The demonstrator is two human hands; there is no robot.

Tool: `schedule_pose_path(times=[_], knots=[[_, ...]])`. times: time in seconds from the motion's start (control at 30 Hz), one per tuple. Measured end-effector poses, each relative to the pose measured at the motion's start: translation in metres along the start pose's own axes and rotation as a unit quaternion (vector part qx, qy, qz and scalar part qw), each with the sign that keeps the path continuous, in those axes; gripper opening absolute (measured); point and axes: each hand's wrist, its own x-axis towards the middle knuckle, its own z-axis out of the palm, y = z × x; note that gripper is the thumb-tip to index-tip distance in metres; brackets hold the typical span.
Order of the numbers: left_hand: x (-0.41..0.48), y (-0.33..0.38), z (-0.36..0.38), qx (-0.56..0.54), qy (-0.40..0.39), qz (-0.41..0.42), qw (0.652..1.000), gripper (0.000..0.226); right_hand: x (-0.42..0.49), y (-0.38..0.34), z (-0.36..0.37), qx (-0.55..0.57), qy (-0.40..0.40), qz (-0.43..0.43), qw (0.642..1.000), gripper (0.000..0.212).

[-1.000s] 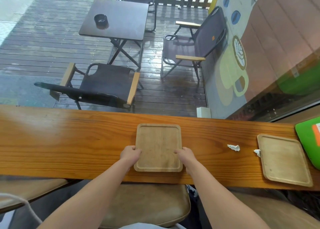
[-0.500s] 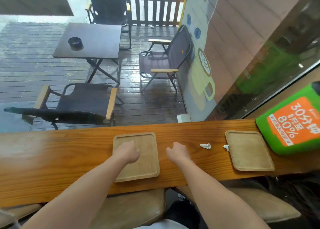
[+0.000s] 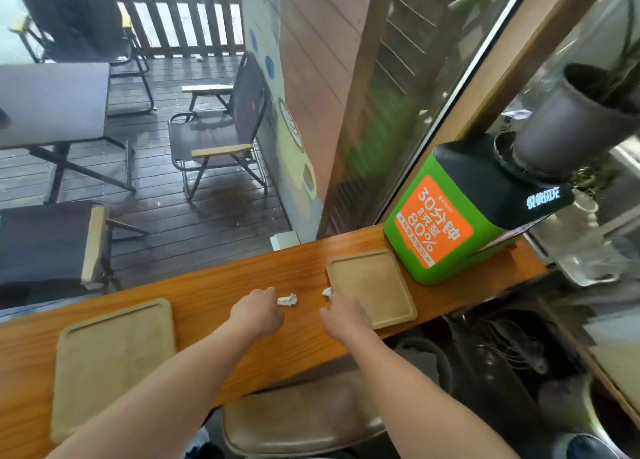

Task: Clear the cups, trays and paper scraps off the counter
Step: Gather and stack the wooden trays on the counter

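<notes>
Two scraps: big scrap lies right of your left hand, small scrap beyond your right hand; left fingers loosely curled, right's hidden

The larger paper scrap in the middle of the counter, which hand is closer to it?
Left. The left hand is just left of the larger scrap, nearly touching; the right hand is farther to its right, by the smaller scrap.
</notes>
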Motion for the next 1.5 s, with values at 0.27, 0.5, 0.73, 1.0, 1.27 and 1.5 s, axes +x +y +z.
schedule_pose_path(times=[0.27, 0.5, 0.73, 1.0, 1.27, 1.5], knots=[[0.023, 0.099, 0.038, -0.023, -0.007, 0.056, 0.998, 0.026, 0.042, 0.097, -0.033, 0.011, -0.009, 0.043, 0.999, 0.034], [0.042, 0.12, 0.061, -0.058, 0.007, 0.032, 0.998, 0.024, 0.067, 0.146, -0.043, 0.021, -0.001, 0.04, 0.999, 0.037], [0.053, 0.133, 0.084, -0.132, 0.051, 0.017, 0.99, 0.016, 0.086, 0.173, -0.035, 0.029, 0.031, 0.063, 0.997, 0.037], [0.055, 0.146, 0.105, -0.203, 0.073, -0.074, 0.974, 0.028, 0.107, 0.185, -0.023, 0.056, 0.022, 0.09, 0.994, 0.049], [0.064, 0.158, 0.107, -0.296, 0.037, -0.213, 0.93, 0.034, 0.107, 0.171, -0.017, 0.103, 0.024, 0.146, 0.984, 0.059], [0.066, 0.155, 0.109, -0.348, 0.002, -0.259, 0.901, 0.048, 0.11, 0.165, -0.026, 0.187, -0.013, 0.221, 0.957, 0.073]])
